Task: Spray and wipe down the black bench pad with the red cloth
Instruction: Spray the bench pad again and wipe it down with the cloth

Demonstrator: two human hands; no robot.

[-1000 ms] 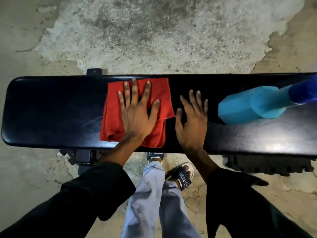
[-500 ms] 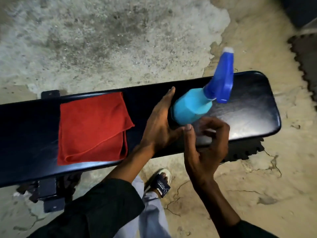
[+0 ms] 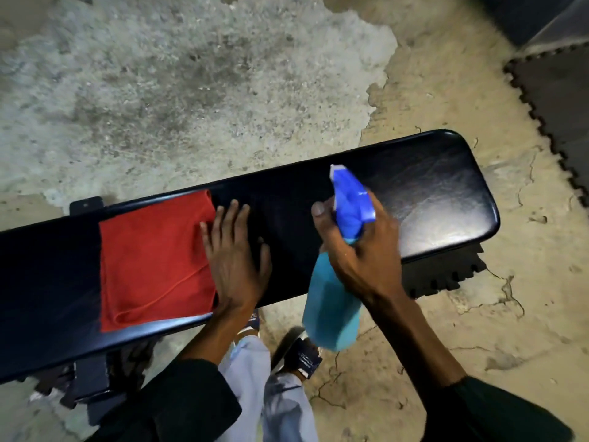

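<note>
The black bench pad (image 3: 424, 193) runs across the view, tilted up toward the right. A folded red cloth (image 3: 153, 260) lies flat on its left half. My left hand (image 3: 236, 256) rests flat on the pad, fingers spread, its outer fingers touching the cloth's right edge. My right hand (image 3: 360, 250) grips the neck of a light blue spray bottle (image 3: 331, 311) with a dark blue trigger head. The bottle is lifted off the pad and hangs over its near edge, nozzle pointing away from me.
Rough concrete floor lies beyond the bench. Dark interlocking floor mats (image 3: 561, 100) sit at the upper right and under the bench's right end. The bench's metal frame (image 3: 92, 387) shows at lower left. My legs and a sandalled foot (image 3: 302, 355) stand below the pad.
My right hand has taken the spray bottle off the pad and lifted it upright. My left hand left the bottle and moved back beside the red cloth. The view has shifted right.
</note>
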